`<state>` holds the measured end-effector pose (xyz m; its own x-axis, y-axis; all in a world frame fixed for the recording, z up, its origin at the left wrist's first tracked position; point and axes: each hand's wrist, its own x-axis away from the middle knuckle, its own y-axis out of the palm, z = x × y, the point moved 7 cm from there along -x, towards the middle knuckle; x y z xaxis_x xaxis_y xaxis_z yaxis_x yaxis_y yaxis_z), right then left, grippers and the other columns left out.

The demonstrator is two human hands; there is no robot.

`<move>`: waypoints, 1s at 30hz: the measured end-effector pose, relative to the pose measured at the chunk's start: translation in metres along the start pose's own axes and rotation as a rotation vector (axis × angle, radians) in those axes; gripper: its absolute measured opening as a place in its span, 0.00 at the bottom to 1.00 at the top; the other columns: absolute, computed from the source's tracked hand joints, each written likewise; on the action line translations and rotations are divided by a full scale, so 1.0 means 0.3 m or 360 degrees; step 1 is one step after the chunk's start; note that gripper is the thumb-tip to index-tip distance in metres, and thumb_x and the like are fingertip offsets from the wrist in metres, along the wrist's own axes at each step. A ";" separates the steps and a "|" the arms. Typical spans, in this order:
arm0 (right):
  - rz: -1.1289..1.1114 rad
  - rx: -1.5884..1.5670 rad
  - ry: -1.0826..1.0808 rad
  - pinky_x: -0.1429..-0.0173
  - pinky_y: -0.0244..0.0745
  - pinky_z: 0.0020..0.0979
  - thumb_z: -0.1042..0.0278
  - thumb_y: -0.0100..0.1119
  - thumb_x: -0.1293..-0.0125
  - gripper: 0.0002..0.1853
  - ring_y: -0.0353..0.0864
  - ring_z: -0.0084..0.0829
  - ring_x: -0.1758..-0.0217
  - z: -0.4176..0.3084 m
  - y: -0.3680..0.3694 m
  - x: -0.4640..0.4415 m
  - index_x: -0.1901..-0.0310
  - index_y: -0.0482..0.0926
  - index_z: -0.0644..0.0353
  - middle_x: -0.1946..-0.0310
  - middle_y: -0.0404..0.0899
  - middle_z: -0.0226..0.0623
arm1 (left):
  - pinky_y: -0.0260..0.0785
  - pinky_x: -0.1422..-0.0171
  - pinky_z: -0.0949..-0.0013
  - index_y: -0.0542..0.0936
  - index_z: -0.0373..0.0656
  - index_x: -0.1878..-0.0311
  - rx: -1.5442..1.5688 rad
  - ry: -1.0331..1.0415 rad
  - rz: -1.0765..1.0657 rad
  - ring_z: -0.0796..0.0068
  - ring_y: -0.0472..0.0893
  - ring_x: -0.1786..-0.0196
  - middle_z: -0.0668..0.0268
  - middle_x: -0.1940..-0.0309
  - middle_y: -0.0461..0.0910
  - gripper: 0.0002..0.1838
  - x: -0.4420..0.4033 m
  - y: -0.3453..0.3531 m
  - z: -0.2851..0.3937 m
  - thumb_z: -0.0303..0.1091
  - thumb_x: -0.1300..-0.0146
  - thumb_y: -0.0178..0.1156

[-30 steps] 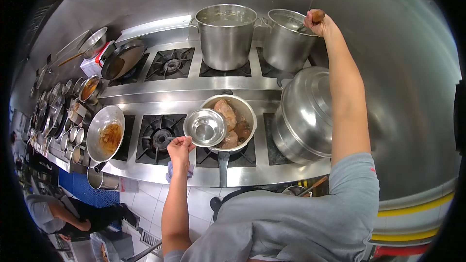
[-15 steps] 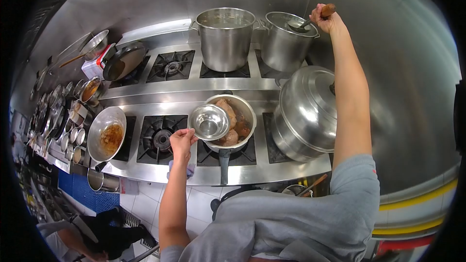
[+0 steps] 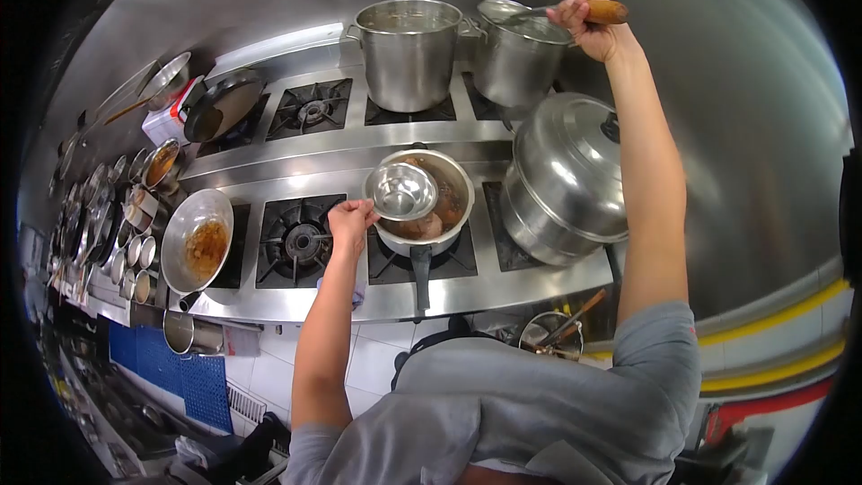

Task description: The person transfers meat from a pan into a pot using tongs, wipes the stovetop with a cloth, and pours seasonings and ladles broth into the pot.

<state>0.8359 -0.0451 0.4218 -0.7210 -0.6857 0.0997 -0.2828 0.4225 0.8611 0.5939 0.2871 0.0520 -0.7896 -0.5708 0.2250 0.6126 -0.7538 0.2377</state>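
Note:
My left hand (image 3: 352,221) pinches the rim of a small metal bowl (image 3: 402,192). The bowl is above a pressure-cooker-like pot (image 3: 467,189) with a black handle, which holds brown meat (image 3: 422,227) in dark liquid. The bowl hides part of the meat. Up at the right, my right hand (image 3: 585,22) grips a ladle (image 3: 607,12) by its wooden handle. The ladle's metal head is over the left rim of a tall stockpot (image 3: 514,72) filled with liquid; whether it touches the rim I cannot tell.
Another tall stockpot (image 3: 409,67) stands on the back burners. A big lidded steamer pot (image 3: 557,184) sits at the right. At the left are a pan with brown liquid (image 3: 199,242) and a dark wok (image 3: 224,108). A bucket with utensils (image 3: 549,334) is below the counter.
The ladle's head has moved left across the stockpot to its left side. The small bowl has shifted slightly right over the pot with meat. The camera view has shifted a little.

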 end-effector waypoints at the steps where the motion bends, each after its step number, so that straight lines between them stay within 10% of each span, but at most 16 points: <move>1: -0.0049 0.0012 0.0076 0.72 0.86 0.23 0.80 0.52 0.39 0.27 0.78 0.27 0.75 0.058 0.023 0.037 0.46 0.48 0.83 0.70 0.66 0.40 | 0.79 0.64 0.75 0.75 0.31 0.65 -0.0019 0.0016 0.0002 0.75 0.80 0.70 0.63 0.70 0.77 0.06 -0.009 0.008 0.008 0.23 0.41 0.63; 14: -0.0054 -0.0054 0.0491 0.81 0.79 0.20 0.74 0.44 0.39 0.17 0.74 0.21 0.83 0.744 -0.117 0.432 0.52 0.62 0.79 0.77 0.70 0.31 | 0.82 0.64 0.71 0.74 0.23 0.63 -0.0131 0.0093 0.0038 0.68 0.82 0.69 0.55 0.67 0.79 0.09 -0.062 0.068 0.038 0.20 0.43 0.62; 30: 0.0479 0.1342 0.0547 0.85 0.65 0.25 0.66 0.46 0.37 0.16 0.69 0.22 0.88 1.114 -0.272 0.741 0.50 0.70 0.64 0.78 0.70 0.29 | 0.82 0.66 0.69 0.78 0.22 0.66 -0.0318 -0.0004 0.0115 0.68 0.82 0.71 0.53 0.69 0.80 0.08 -0.102 0.070 -0.013 0.19 0.46 0.63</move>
<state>0.4871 -0.0340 0.2069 -0.6505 -0.5584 0.5148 -0.5749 0.8050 0.1466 0.6307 0.2875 0.0464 -0.7439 -0.6249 0.2371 0.6484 -0.7608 0.0292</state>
